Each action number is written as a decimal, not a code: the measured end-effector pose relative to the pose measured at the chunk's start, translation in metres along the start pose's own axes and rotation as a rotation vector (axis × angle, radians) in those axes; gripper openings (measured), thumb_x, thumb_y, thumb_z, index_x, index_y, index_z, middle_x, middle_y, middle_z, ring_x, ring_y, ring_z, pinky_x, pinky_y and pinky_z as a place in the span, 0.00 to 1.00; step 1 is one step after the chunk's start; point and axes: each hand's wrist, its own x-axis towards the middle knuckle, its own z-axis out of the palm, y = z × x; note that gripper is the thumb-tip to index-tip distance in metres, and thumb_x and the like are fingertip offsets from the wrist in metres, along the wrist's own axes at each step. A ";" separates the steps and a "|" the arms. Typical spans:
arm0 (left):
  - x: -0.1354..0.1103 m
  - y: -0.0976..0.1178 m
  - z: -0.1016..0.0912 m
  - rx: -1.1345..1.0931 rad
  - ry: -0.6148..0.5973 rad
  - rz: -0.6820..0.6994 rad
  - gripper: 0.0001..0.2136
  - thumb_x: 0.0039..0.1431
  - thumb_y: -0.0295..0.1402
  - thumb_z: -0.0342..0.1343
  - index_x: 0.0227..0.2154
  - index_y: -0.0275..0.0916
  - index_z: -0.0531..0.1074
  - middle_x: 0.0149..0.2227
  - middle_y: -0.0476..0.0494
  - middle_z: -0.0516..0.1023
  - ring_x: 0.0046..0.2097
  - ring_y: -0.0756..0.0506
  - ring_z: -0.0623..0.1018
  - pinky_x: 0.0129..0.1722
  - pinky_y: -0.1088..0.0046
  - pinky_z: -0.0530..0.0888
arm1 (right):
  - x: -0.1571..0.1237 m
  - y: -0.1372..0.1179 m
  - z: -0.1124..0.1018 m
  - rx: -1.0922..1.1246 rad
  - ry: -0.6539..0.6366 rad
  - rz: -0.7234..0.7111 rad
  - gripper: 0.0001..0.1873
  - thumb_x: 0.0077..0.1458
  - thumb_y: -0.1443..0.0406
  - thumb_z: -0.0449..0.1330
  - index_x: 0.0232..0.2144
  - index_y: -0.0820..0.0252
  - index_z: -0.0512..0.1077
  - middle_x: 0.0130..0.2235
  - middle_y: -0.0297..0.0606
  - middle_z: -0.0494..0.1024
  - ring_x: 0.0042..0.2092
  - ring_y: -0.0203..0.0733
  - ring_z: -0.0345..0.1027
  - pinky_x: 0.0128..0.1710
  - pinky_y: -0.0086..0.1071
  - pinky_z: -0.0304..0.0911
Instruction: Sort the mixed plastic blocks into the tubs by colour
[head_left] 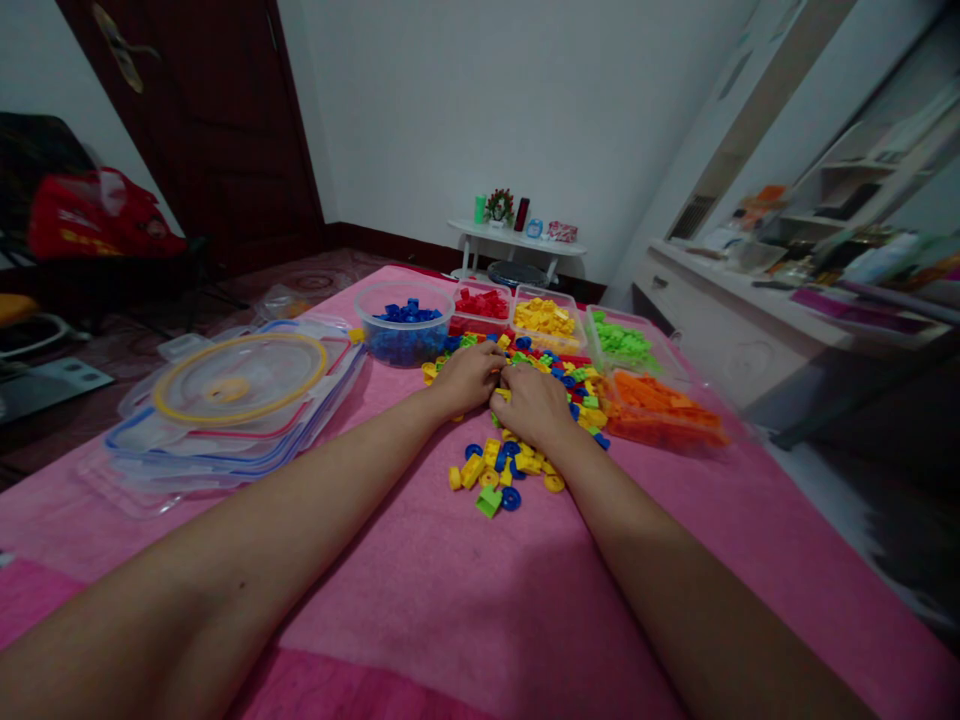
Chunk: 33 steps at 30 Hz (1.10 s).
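Observation:
A heap of small plastic building pieces (517, 460) in yellow, blue, red and green lies on the pink cloth (465, 600). My left hand (469, 375) and my right hand (532, 400) rest side by side on top of the heap, knuckles up, fingers curled down into the pieces. What the fingers hold is hidden. Behind the heap stand a round tub of blue pieces (405, 322), a box of red pieces (481, 305), a box of yellow pieces (545, 318), a box of green pieces (622, 340) and a box of orange pieces (660, 405).
A stack of clear container lids (232, 400) lies on the cloth at the left. A white side table (517, 240) stands by the far wall, a dark door (202, 120) at the back left, a white dresser (720, 310) along the right.

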 end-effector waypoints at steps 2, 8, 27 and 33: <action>0.000 0.000 0.000 -0.003 0.001 0.003 0.12 0.53 0.25 0.48 0.36 0.38 0.76 0.43 0.43 0.74 0.45 0.46 0.73 0.46 0.71 0.70 | 0.000 0.000 0.000 0.001 0.007 -0.001 0.17 0.52 0.60 0.50 0.41 0.61 0.71 0.41 0.45 0.75 0.42 0.49 0.71 0.38 0.35 0.63; 0.000 0.002 -0.002 -0.001 0.005 0.003 0.12 0.53 0.25 0.48 0.36 0.38 0.76 0.42 0.42 0.74 0.45 0.46 0.73 0.46 0.70 0.70 | 0.000 0.000 -0.001 -0.002 0.009 -0.006 0.17 0.53 0.61 0.50 0.41 0.61 0.71 0.42 0.45 0.75 0.42 0.49 0.71 0.38 0.36 0.63; 0.000 0.004 -0.004 -0.031 0.010 0.008 0.10 0.54 0.26 0.49 0.34 0.39 0.76 0.42 0.43 0.74 0.45 0.46 0.73 0.45 0.70 0.70 | 0.011 0.028 -0.007 0.462 -0.061 -0.020 0.12 0.50 0.58 0.56 0.25 0.60 0.72 0.25 0.35 0.75 0.29 0.37 0.68 0.28 0.27 0.58; -0.001 0.005 -0.005 -0.030 0.012 -0.001 0.10 0.57 0.29 0.50 0.37 0.39 0.76 0.43 0.43 0.74 0.45 0.46 0.73 0.46 0.70 0.70 | 0.015 0.047 -0.011 1.119 -0.233 0.130 0.15 0.51 0.55 0.57 0.23 0.62 0.67 0.17 0.29 0.69 0.16 0.29 0.57 0.17 0.22 0.51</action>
